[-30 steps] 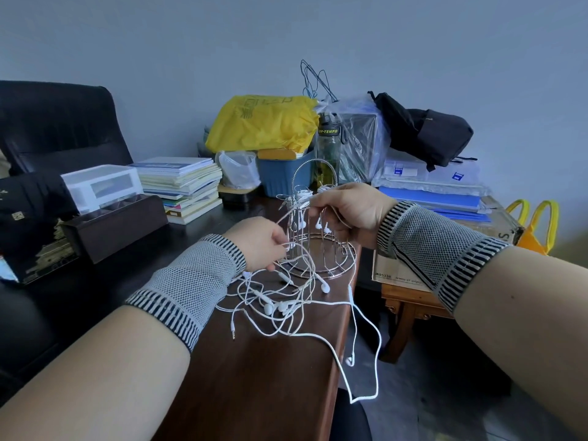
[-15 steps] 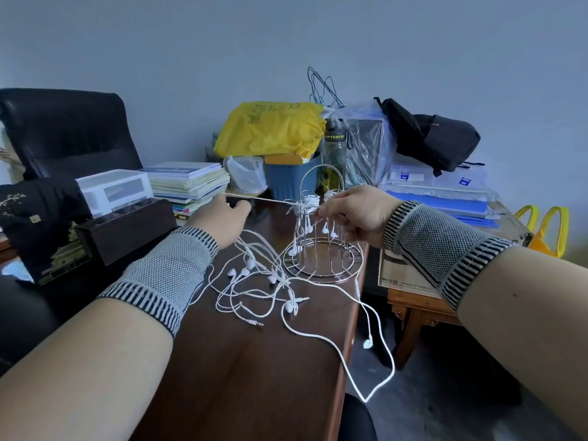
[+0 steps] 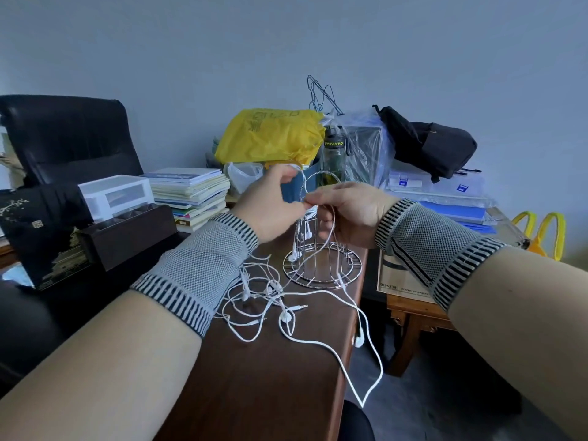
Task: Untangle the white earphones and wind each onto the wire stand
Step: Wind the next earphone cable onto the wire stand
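Observation:
The silver wire stand (image 3: 321,265) sits near the right edge of the brown table (image 3: 270,383), with white earbuds hanging inside its frame. A tangle of white earphones (image 3: 264,300) lies on the table in front of it, and one long cable loop hangs off the table edge. My left hand (image 3: 270,205) pinches a white cable above the stand's top. Right beside it, my right hand (image 3: 346,211) pinches the same cable, with a strand running down from its fingers to the tangle. Both hands hide the stand's upper part.
A stack of books (image 3: 191,192), a white drawer box (image 3: 114,194) and a dark box (image 3: 127,233) stand at the left. A yellow bag (image 3: 270,135), a bottle (image 3: 334,157) and a black bag (image 3: 429,141) crowd the back. A cardboard box (image 3: 397,278) rests on a lower wooden table at right.
My left hand has swung from far out at the left, where it stretched the cable taut, back to the stand's top beside my right hand. The tangle shifted slightly.

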Demonstrator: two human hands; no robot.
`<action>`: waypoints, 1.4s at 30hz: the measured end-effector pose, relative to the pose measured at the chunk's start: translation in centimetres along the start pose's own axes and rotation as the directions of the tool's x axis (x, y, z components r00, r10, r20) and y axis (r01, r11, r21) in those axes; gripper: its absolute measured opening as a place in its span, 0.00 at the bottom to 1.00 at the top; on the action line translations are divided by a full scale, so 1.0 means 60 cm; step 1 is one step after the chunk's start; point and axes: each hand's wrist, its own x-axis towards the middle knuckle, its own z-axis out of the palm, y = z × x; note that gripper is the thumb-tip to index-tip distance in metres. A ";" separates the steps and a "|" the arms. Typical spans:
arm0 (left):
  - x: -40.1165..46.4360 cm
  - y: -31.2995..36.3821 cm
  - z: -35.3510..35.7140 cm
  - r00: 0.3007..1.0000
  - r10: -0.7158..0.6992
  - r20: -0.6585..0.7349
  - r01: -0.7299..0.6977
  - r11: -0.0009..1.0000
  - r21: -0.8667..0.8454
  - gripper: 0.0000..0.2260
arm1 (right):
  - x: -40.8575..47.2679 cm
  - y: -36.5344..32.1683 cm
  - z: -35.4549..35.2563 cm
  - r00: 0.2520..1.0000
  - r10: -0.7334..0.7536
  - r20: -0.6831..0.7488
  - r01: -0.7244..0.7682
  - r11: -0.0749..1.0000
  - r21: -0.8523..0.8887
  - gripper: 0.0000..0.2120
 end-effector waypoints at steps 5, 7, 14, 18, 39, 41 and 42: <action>0.011 0.019 0.009 0.965 -0.221 0.142 0.262 0.756 -0.600 0.05 | -0.010 -0.008 -0.005 0.999 0.002 0.038 -0.001 1.000 -0.030 0.05; 0.019 0.015 0.010 0.965 -0.234 0.119 0.257 0.754 -0.604 0.03 | -0.011 -0.003 -0.007 0.999 0.006 0.052 -0.003 0.999 -0.048 0.04; 0.037 -0.014 -0.015 0.880 -0.431 -0.199 0.181 0.692 -0.699 0.05 | -0.008 0.014 -0.053 0.992 0.095 -0.085 -0.102 0.991 -0.083 0.06; 0.032 -0.045 -0.022 0.810 -0.567 -0.149 0.430 0.748 -0.505 0.03 | -0.016 0.009 -0.065 0.988 0.011 -0.151 -0.017 0.999 -0.038 0.03; 0.022 -0.035 -0.036 0.929 -0.331 -0.163 0.236 0.873 -0.427 0.12 | -0.020 0.023 -0.037 0.992 0.076 -0.099 -0.103 0.946 -0.308 0.06; 0.024 -0.049 -0.052 0.907 -0.380 -0.183 0.289 0.876 -0.388 0.10 | -0.026 0.023 -0.050 0.989 0.094 -0.113 -0.113 0.978 -0.178 0.07; 0.024 -0.055 -0.056 0.892 -0.411 -0.189 0.324 0.872 -0.367 0.09 | -0.030 0.020 -0.057 0.986 0.103 -0.130 -0.119 0.985 -0.123 0.07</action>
